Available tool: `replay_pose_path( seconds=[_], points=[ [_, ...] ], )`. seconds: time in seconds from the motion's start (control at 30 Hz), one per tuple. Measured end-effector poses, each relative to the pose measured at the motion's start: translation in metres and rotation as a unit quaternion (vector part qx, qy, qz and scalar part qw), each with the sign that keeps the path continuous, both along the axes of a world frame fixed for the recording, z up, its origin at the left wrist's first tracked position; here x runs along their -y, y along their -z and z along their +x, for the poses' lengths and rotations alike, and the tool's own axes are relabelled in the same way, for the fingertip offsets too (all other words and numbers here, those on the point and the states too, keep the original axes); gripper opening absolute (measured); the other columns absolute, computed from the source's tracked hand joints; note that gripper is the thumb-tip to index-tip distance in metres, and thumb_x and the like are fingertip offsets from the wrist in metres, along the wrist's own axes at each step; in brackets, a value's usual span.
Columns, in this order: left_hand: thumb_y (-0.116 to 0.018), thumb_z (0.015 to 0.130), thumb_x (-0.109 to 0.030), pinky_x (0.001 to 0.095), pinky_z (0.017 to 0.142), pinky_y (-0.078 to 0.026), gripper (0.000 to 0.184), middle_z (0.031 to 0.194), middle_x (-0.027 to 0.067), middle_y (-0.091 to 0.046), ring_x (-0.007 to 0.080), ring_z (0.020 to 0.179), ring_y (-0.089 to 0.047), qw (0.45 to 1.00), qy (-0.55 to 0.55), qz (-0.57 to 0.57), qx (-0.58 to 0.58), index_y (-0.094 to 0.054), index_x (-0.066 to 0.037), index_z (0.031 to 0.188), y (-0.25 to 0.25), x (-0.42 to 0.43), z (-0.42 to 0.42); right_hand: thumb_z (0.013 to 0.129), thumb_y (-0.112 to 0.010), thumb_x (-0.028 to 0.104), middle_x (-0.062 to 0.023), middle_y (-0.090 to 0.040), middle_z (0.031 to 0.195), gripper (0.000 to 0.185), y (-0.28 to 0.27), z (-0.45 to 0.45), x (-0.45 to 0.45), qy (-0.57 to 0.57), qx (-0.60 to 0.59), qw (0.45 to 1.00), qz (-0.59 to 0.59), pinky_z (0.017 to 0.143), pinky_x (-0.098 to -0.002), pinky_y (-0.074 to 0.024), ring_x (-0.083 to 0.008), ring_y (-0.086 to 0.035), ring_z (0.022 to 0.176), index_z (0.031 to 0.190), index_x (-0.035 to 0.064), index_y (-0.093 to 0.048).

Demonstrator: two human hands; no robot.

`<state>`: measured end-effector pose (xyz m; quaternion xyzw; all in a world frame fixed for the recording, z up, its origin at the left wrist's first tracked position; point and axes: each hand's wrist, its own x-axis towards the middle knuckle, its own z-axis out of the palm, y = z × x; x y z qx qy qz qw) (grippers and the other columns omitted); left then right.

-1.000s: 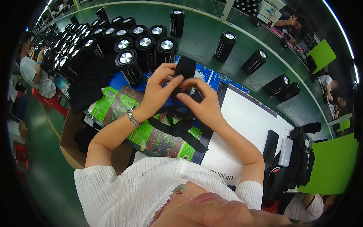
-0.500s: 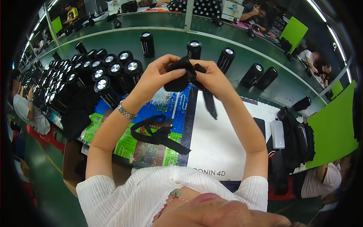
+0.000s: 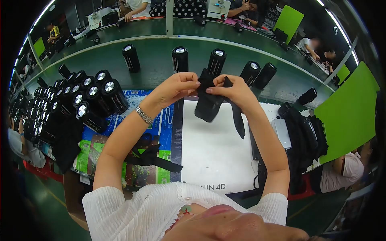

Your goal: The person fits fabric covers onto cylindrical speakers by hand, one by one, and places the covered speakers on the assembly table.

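A piece of black cloth (image 3: 208, 107), wide and folded at its lower end, hangs above the white box lid. My left hand (image 3: 173, 88), with a metal watch on the wrist, pinches its upper left edge between thumb and fingertips. On the other side, my right hand (image 3: 237, 92) grips the cloth with thumb on top and fingers curled. From that hand a narrow black strap (image 3: 238, 122) dangles. Lower down, another black strap (image 3: 163, 162) lies loosely looped on the blue and green printed sheet (image 3: 164, 120), partly behind my left forearm.
Many black cylindrical speakers (image 3: 114, 96) with silver tops crowd the left. Several more, one a speaker (image 3: 217, 60), stand beyond my hands. On the right are a grey-white box (image 3: 281, 133), black cloth pieces (image 3: 299, 140) and a green panel (image 3: 348, 112). Other people work across the bench.
The view has shifted, so the speakers sit further left. Both hands are lower over the white lid, and the black cloth now hangs down more spread out between them.
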<state>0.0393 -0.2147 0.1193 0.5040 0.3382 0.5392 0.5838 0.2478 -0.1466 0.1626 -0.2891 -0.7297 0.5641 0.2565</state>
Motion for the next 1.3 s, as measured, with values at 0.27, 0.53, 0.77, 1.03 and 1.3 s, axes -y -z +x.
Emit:
replay_pose_path(
  seconds=[0.27,0.53,0.77,1.03,1.3],
  points=[
    [-0.053,0.095,-0.024,0.0263,0.084,-0.048,0.024,0.095,0.0013,-0.063,0.0113,0.092,-0.06,0.987,-0.026,-0.068,0.141,-0.058,-0.004,0.108,-0.004,-0.013,0.019,0.08,-0.071,0.017,0.0019,-0.06,0.078,0.02,0.014,0.009,-0.025,-0.082,-0.159,0.962,-0.205,0.056,-0.0166,-0.0396,-0.0041,-0.054,0.066,0.095,0.0097,-0.06],
    [-0.056,0.094,-0.028,0.0285,0.088,-0.047,0.028,0.098,0.0032,-0.062,0.0116,0.095,-0.058,0.995,0.025,-0.015,0.097,-0.061,-0.004,0.107,0.009,-0.039,0.013,0.086,-0.065,0.015,-0.0016,-0.061,0.088,0.022,0.018,0.008,-0.038,-0.021,-0.213,0.962,-0.169,0.067,-0.0205,-0.0509,-0.0079,-0.061,0.077,0.104,0.0058,-0.058],
    [-0.055,0.094,-0.028,0.0298,0.088,-0.048,0.031,0.104,0.0032,-0.064,0.0119,0.095,-0.061,0.99,-0.011,0.004,0.138,-0.06,-0.004,0.113,0.007,-0.038,0.03,0.082,-0.07,0.016,0.0021,-0.057,0.08,0.018,0.02,0.007,-0.03,0.047,-0.14,0.988,0.04,0.068,-0.0178,-0.0386,-0.0043,-0.051,0.073,0.093,0.0042,-0.062],
    [-0.055,0.092,-0.021,0.0272,0.081,-0.048,0.028,0.103,0.0028,-0.062,0.0102,0.091,-0.059,0.996,0.076,-0.044,0.007,-0.06,-0.001,0.111,0.034,-0.079,0.037,0.084,-0.063,0.022,0.0043,-0.056,0.076,0.012,0.035,0.054,-0.082,0.004,-0.152,0.967,-0.203,0.048,-0.0183,-0.0349,-0.0031,-0.052,0.064,0.088,0.0114,-0.059],
    [-0.064,0.08,-0.005,0.034,0.076,-0.048,0.027,0.098,0.0153,-0.062,0.0218,0.085,-0.061,0.817,-0.435,0.22,-0.308,-0.061,0.003,0.105,0.052,-0.208,0.064,0.079,-0.064,0.006,-0.0127,-0.058,0.077,0.01,0.07,0.011,-0.172,0.366,-0.051,0.805,0.464,0.07,-0.0349,-0.0446,-0.0249,-0.059,0.075,0.085,0.0025,-0.056]
  ],
)
